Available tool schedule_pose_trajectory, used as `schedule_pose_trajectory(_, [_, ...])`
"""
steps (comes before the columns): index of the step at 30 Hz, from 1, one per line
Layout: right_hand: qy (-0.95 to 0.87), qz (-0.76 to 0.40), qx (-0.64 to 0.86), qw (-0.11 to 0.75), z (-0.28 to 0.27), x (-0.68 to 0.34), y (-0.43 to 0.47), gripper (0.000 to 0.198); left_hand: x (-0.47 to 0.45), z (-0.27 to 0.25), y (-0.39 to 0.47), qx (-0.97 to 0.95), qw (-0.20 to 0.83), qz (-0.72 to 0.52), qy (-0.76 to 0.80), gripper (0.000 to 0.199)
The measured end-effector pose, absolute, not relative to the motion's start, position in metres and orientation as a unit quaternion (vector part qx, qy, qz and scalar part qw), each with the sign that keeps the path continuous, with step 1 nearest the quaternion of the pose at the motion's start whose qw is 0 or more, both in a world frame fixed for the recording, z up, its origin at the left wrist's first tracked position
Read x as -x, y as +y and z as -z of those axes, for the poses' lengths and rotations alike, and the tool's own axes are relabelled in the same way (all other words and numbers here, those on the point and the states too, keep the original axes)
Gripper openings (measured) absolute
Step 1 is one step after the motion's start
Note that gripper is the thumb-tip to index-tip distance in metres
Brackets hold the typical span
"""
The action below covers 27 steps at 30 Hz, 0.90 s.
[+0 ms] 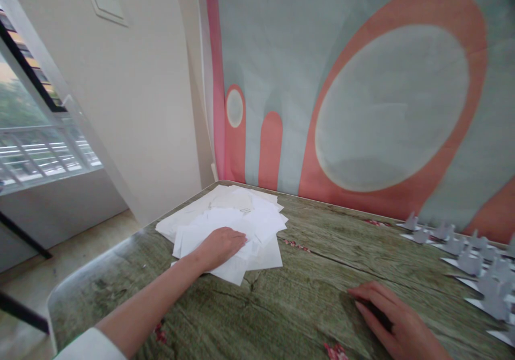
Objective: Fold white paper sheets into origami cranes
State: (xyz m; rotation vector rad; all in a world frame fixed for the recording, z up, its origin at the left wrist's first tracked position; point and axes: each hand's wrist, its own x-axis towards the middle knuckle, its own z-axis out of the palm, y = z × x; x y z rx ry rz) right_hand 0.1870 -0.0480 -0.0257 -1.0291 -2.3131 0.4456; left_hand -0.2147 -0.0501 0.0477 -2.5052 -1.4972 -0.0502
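A loose pile of white paper sheets (261, 252) lies fanned out on the table's far left part, its edges pointing several ways. Palm down, my left hand (222, 246) rests on top of the pile, fingers stretched toward the right. Whether a sheet is under its thumb is hidden. My right hand (396, 317) is low over the wood-patterned table (306, 306) at the front right. Its thumb and index finger are apart, the other fingers curl out of sight, and nothing shows between them. Both hands are apart from each other.
Rows of small folded paper figures (469, 261) stand along the table's right side, close to my right hand. Behind the table rises a wall (277, 70) with orange shapes. On the left are a pale wall panel (132, 81) and a window railing (44, 151).
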Motion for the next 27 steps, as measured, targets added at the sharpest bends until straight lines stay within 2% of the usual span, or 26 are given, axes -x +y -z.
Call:
schedule_pose_trajectory(4, [-0.857,-0.162,0.397,0.287,0.026,-0.186,-0.051,0.020,0.186,-0.052,-0.065,0.865,0.123,0.090,-0.478,0.027])
schedule_pose_trajectory(8, [-0.862,-0.111,0.389,0.305,0.019,-0.184,-0.056,0.025,0.137,-0.049,-0.082,0.906,0.088,0.153,-0.384,0.023])
schedule_pose_trajectory(11, [-0.895,-0.045,0.315,0.313,0.008,-0.181,-0.060,0.039,0.094,-0.043,-0.091,0.927,0.062,0.197,-0.312,0.021])
schedule_pose_trajectory(13, [-0.912,-0.011,0.252,0.323,0.000,-0.178,-0.063,0.039,0.069,-0.039,-0.094,0.935,0.051,0.223,-0.272,0.019])
schedule_pose_trajectory(14, [-0.917,-0.001,0.232,0.324,-0.004,-0.177,-0.064,0.033,0.058,-0.037,-0.095,0.938,0.043,0.226,-0.260,0.018])
schedule_pose_trajectory(16, [-0.923,-0.003,0.223,0.314,-0.009,-0.176,-0.066,0.015,0.044,-0.033,-0.095,0.940,0.029,0.230,-0.251,0.017])
schedule_pose_trajectory(17, [-0.921,-0.006,0.232,0.315,-0.010,-0.176,-0.067,0.013,0.040,-0.032,-0.094,0.935,0.022,0.230,-0.268,0.017])
schedule_pose_trajectory(22, [-0.914,0.001,0.272,0.303,-0.010,-0.181,-0.062,0.014,0.045,-0.022,-0.083,0.913,-0.018,0.210,-0.350,0.011])
schedule_pose_trajectory(27, [-0.920,-0.075,0.288,0.255,-0.009,-0.183,-0.058,0.016,0.053,-0.011,-0.076,0.906,-0.059,0.201,-0.367,0.012])
